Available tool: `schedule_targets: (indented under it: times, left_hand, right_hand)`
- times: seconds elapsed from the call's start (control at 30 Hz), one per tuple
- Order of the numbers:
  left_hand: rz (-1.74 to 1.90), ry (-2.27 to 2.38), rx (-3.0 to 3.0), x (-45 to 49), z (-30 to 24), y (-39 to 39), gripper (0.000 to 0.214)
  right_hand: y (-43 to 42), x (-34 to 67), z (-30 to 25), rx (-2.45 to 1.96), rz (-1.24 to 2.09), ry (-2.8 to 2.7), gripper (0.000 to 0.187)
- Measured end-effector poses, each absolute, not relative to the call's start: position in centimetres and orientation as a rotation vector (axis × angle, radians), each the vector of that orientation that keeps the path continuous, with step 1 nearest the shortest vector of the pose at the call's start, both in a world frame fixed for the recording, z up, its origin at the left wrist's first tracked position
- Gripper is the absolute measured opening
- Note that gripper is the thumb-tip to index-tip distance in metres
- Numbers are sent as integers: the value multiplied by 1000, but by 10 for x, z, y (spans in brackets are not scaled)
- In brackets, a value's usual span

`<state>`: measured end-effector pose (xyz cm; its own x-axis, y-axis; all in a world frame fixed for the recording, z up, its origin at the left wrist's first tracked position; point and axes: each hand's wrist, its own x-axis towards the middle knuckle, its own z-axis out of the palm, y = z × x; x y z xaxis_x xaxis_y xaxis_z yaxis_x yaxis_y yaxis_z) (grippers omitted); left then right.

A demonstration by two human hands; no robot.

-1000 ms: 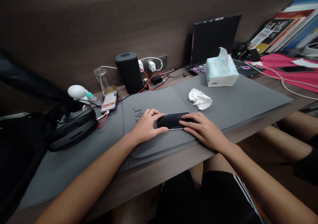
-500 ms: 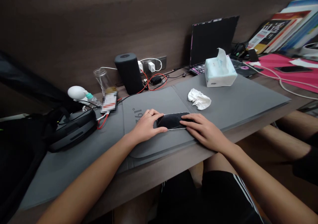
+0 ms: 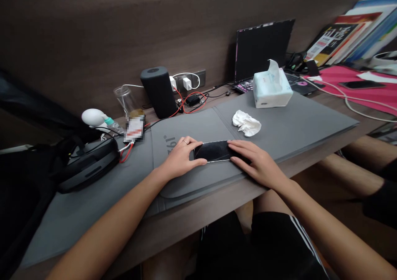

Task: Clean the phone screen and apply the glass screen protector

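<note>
A dark smartphone (image 3: 214, 151) with a pale edge lies flat, screen up, on the grey desk mat (image 3: 198, 127). Its left end is gripped by my left hand (image 3: 182, 158), thumb on the near edge and fingers at the far edge; a ring shows on one finger. My right hand (image 3: 256, 161) holds the right end the same way, with its thumb along the near edge and fingers over the far one, covering that end. Beyond the phone, a crumpled white tissue (image 3: 246, 123) rests on the mat.
A tissue pack (image 3: 272, 89) stands before an upright laptop (image 3: 263, 50). Leftward are a black cylindrical speaker (image 3: 158, 92), a clear jar (image 3: 125, 100), a second phone on cables (image 3: 134, 129) and a dark headset (image 3: 88, 164). Books (image 3: 344, 38) lean at right; another person's legs (image 3: 350, 172) show below.
The fingers of my right hand have shifted from the screen to the phone's right end, closing around its edges. My left hand keeps its hold, and the view has turned slightly.
</note>
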<state>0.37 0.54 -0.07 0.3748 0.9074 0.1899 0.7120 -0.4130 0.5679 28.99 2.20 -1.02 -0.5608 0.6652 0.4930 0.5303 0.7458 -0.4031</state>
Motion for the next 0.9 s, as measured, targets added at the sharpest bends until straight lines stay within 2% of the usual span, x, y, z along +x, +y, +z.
schedule_targets:
  times: [0.2, 0.9]
  left_hand:
    - [674, 1422, 2231, 4, -1, 5, 51]
    - [649, 1463, 2223, 5, 0, 5, 48]
  right_hand:
    - [24, 296, -15, -1155, 270, -2047, 32]
    - [28, 293, -18, -1162, 223, -2176, 36]
